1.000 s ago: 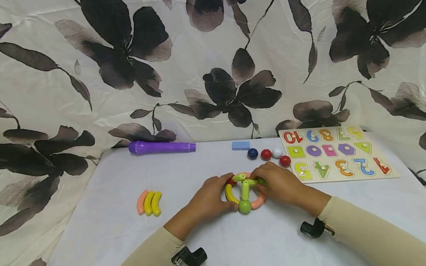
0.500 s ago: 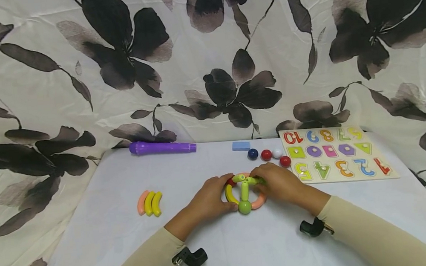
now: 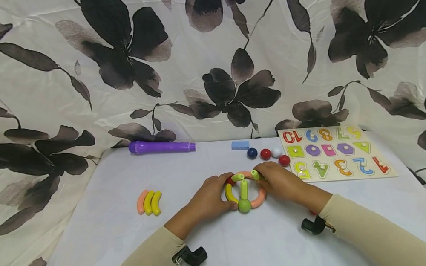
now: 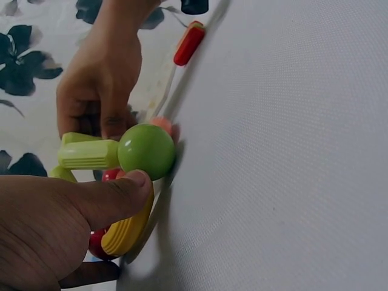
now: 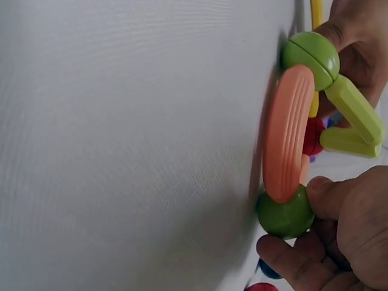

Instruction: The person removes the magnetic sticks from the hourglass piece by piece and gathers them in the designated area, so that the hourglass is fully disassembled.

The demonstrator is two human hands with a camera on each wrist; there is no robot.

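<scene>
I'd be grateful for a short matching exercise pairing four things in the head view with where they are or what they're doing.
1. Purple toy
2. Number board
3. Blue block
4. Left hand

A. Just beyond the dark blue ball
B. Gripping the ring of curved pieces
C. Far left of the table
D. Right side of the table

Pairs: 1-C, 2-D, 3-A, 4-B

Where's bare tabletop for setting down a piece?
Bare table lies between the curved pieces and left hand, between the purple tube and blue block, and nearest the camera between the sleeves. It's crowded at the right rear, where loose balls sit beside the number board, and around the ring, between left and right hand.
</scene>
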